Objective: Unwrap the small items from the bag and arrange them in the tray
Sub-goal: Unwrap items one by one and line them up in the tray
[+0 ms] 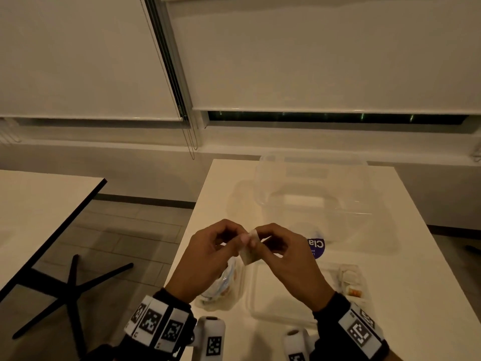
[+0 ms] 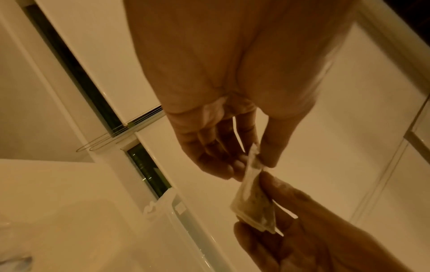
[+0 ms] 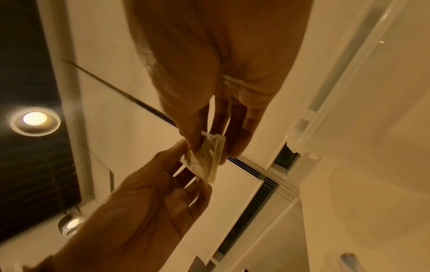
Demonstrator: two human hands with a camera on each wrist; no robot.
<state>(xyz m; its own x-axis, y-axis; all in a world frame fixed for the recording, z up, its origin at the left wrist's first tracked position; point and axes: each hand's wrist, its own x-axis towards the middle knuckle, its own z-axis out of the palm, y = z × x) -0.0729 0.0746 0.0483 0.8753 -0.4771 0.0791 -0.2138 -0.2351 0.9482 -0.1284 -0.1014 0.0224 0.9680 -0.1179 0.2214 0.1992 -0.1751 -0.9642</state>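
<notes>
Both hands are raised together above the white surface [image 1: 406,308], and between them they pinch one small wrapped item [image 1: 249,252], a pale flat packet. The left hand [image 1: 208,259] has its thumb and fingertips curled onto the packet's upper edge; the right hand [image 1: 283,259] pinches the same packet from the other side, its fingers curled too. In the left wrist view the wrapped item [image 2: 254,204] hangs between the left hand [image 2: 223,114] above and the right hand [image 2: 309,230] below, and one corner of the wrapper sticks up by the left fingertips. In the right wrist view the packet [image 3: 207,158] sits edge-on between the right hand [image 3: 216,88] and the left hand [image 3: 144,208].

One clear plastic bag [image 1: 221,285] lies on the surface under the left wrist, crumpled, with several small items inside; their number cannot be told. Just to its right lies one clear shallow tray [image 1: 276,303], under the right hand. In the tray's right-hand part sit a few small unwrapped items [image 1: 350,282], about three, one with an orange spot. Beyond the hands stands one large clear container [image 1: 312,186], and nearer lies one clear lid with a round purple label [image 1: 316,247].
</notes>
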